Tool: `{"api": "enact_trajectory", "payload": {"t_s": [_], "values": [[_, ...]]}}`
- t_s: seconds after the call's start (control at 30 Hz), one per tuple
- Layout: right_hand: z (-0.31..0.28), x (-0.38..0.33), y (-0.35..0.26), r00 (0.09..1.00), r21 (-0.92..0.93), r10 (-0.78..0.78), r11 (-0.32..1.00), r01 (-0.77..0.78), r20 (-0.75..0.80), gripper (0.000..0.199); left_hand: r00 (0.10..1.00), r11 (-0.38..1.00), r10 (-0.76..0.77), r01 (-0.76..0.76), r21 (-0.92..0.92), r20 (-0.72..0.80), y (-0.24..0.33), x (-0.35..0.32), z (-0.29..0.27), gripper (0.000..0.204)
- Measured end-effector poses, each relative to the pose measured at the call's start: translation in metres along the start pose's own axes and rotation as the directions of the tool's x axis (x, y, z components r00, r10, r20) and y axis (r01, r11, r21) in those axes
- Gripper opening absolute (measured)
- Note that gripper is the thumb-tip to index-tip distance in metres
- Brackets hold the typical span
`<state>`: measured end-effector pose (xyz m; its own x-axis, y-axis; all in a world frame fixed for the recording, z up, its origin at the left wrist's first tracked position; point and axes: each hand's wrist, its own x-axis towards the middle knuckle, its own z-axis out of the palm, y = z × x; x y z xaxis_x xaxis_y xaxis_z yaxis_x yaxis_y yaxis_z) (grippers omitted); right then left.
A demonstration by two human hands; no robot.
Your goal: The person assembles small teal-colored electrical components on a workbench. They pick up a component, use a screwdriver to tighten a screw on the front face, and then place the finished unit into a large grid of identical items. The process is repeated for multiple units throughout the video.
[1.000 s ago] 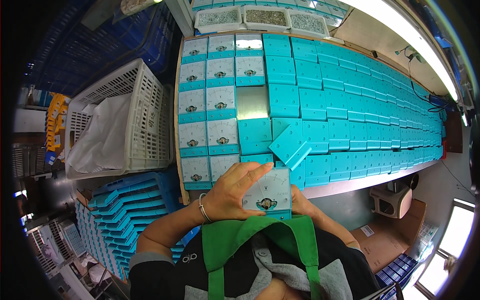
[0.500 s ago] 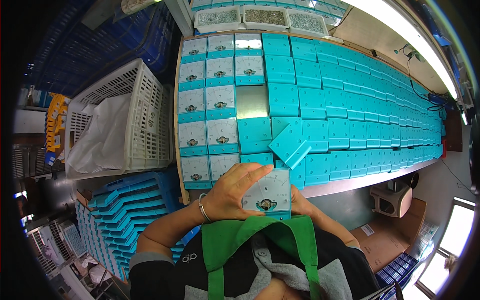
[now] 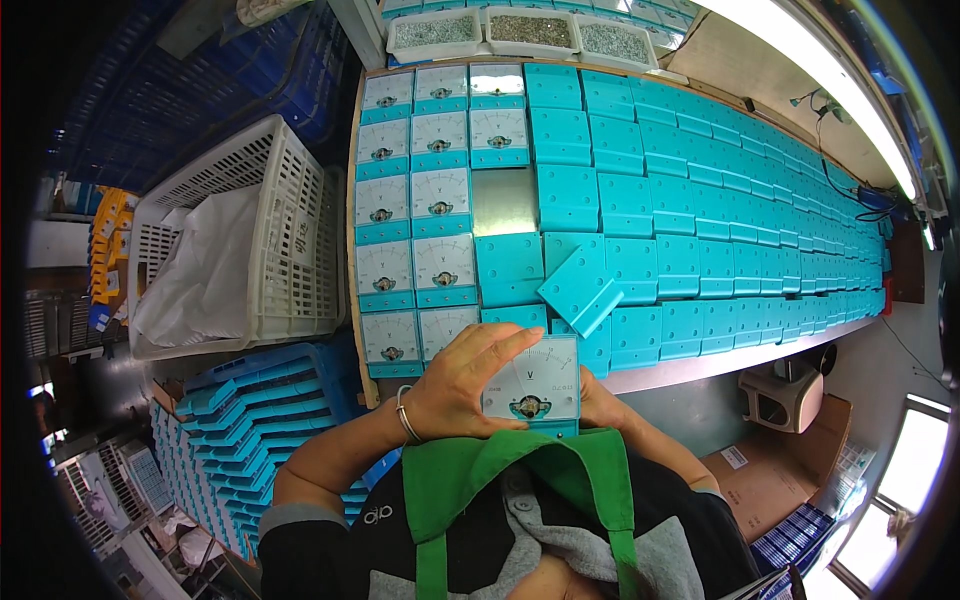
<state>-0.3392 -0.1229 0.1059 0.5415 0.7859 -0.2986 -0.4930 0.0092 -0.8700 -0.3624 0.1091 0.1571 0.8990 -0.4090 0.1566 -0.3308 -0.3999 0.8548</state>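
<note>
Close to my chest, a voltmeter [image 3: 545, 378] with a white dial face and a teal base is held between both hands. My left hand [image 3: 462, 375] is closed on its left side, the index finger stretched over the top edge and the thumb low near the bottom. My right hand [image 3: 600, 405] is at the meter's right side; its fingers are mostly hidden behind the meter. Beyond, finished-looking meters [image 3: 443, 262] lie face up in rows on the table's left. One teal case [image 3: 582, 290] lies askew on the teal rows [image 3: 626, 205].
Left of the table stands a white plastic basket [image 3: 290, 235] with a white sheet inside. Stacked teal parts [image 3: 250, 430] sit below it. Three white trays of small metal parts [image 3: 530, 32] line the back edge. A beige stool [image 3: 785, 395] and cardboard box [image 3: 770, 470] are at right.
Almost nothing differs. The meter and both hands have shifted very slightly; the grip is the same.
</note>
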Motion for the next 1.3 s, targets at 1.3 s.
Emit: {"api": "enact_trajectory", "payload": {"t_s": [1.3], "values": [[0.006,0.02,-0.062,0.554,-0.87,-0.832,0.268,0.414,0.007,0.043,0.995,0.98,0.036,-0.016,0.201,-0.098,-0.055,0.022,0.02,0.096]]}}
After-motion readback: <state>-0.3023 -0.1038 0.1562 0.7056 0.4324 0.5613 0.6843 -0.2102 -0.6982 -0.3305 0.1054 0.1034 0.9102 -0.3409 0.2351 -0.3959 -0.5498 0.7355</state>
